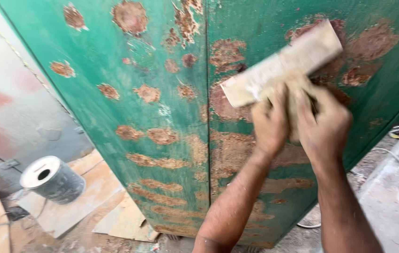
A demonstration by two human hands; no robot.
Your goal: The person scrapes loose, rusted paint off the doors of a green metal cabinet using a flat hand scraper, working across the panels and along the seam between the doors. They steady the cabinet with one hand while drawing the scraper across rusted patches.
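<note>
Two bare forearms come up from the bottom edge, dusty skin, both hands clamped together on one tool. Left hand [269, 124] curled closed over the lower end of a flat sanding block [281, 65], knuckles toward camera; right hand [323, 122] closed right beside it, touching the left, fingers wrapped over the same end. Block is a long flat rectangle, pale cream, dusty, worn-looking surface, edges blurred. Long axis runs diagonal, from lower left near the hands to upper right; free end points up and right, flat face against the door. It sits on the right leaf of a green metal cabinet [115, 70], just right of the vertical seam [207, 93] between the two panels. Cabinet paint is glossy green, broken by many rough brown-tan patches, round blobs higher up, horizontal streaks lower down, matte and chalky. Hands and block hide part of the patching on the right panel. Left of the cabinet, low down, a round grey tin [53, 179] lies tilted with a white lid showing a dark hole, resting on flat tan boards [91, 187] on the dusty floor [391, 201]. More cardboard-like sheets at the cabinet foot. White cable [387, 152] trails across the floor at right, well apart from the hands. Grey and reddish wall [2, 107] behind at far left.
</note>
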